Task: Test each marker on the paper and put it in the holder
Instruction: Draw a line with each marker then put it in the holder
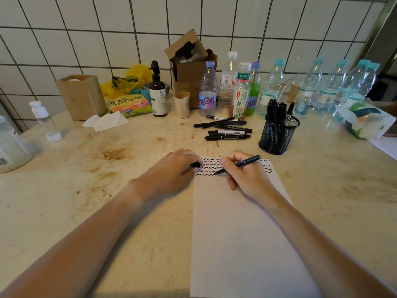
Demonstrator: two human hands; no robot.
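Fingers of right hand (245, 175) pinch marker (240, 164) on paper (242, 229); left hand (171, 171) grips cap (195, 164).

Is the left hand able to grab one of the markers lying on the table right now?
Probably not yet. The left hand already holds a black cap and rests on the paper. The loose markers lie beyond it with nothing between.

Just one head-mounted wide-angle view, looking forward and down, close over the stained beige stone desk (90, 190), tiled wall behind.
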